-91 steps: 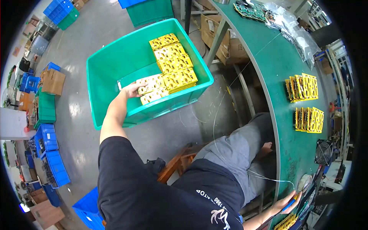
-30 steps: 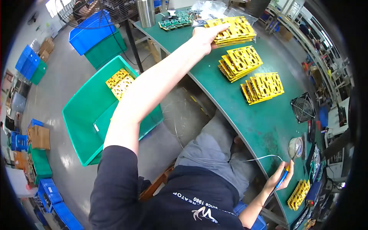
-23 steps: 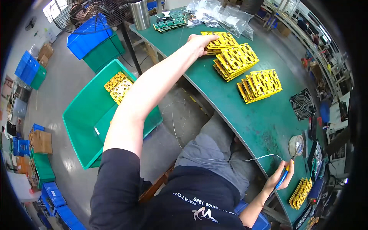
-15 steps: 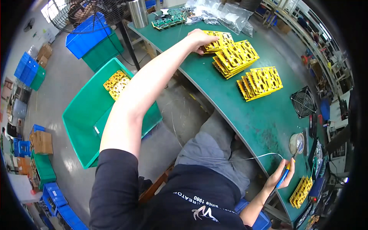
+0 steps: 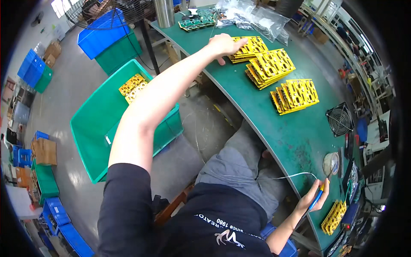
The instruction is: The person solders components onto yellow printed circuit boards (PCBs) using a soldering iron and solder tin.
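My left hand [image 5: 222, 46] reaches to the far side of the green bench, over the edge of a stack of yellow circuit board panels [image 5: 252, 45]. Its index finger stretches over the top panel and the thumb is apart, near the stack's side. Two more stacks, a leaning middle one [image 5: 276, 64] and a nearer one [image 5: 302, 93], stand beside it. At the right, my right hand [image 5: 311, 199] is closed around a blue and yellow soldering iron [image 5: 317, 199]. A strand of solder wire [image 5: 295, 174] runs from its fingers leftward across my lap.
A green bin [image 5: 92, 128] holding yellow panels stands left of the bench. A small black fan [image 5: 340, 120], a round roll or tin [image 5: 330, 163] and another yellow stack [image 5: 334, 217] lie along the right. Plastic bags [image 5: 265, 21] and green boards [image 5: 197, 23] sit at the far end.
My left hand has shifted on the far stack: its fingers have loosened, with the index finger now stretched over the top. The view has moved slightly; my right hand keeps its hold.
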Available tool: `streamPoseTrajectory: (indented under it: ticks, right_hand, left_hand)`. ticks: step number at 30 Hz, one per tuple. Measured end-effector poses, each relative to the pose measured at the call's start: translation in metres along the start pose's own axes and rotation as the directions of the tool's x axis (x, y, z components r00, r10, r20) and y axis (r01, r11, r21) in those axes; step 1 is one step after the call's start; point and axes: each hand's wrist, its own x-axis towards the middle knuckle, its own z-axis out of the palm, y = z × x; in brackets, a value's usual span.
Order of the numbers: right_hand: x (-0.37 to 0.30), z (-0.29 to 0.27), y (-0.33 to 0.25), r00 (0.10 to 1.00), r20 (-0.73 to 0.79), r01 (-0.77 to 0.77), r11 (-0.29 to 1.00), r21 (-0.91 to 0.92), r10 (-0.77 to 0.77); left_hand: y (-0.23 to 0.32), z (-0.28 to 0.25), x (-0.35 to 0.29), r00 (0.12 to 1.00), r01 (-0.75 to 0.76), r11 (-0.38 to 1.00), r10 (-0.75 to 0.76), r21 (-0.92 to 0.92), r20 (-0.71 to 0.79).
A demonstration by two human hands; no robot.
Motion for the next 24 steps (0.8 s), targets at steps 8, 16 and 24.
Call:
streamPoseTrajectory:
  ticks: [8,16,24]
  right_hand:
    - [0.003,-0.004,0.012,1.0,-0.026,-0.008,1.0,0.011,0.008]
    - [0.008,0.0,0.019,0.995,-0.003,0.097,0.995,-0.015,-0.097]
    - [0.01,-0.004,0.021,0.994,0.037,0.102,0.994,-0.048,-0.101]
  left_hand:
    - [-0.044,-0.057,-0.14,0.859,-0.49,0.816,0.512,0.308,0.008]
    - [-0.378,-0.098,-0.186,0.832,0.062,0.775,-0.388,0.629,0.396]
    - [-0.544,-0.006,-0.283,0.575,0.793,0.602,-0.688,-0.096,0.443]
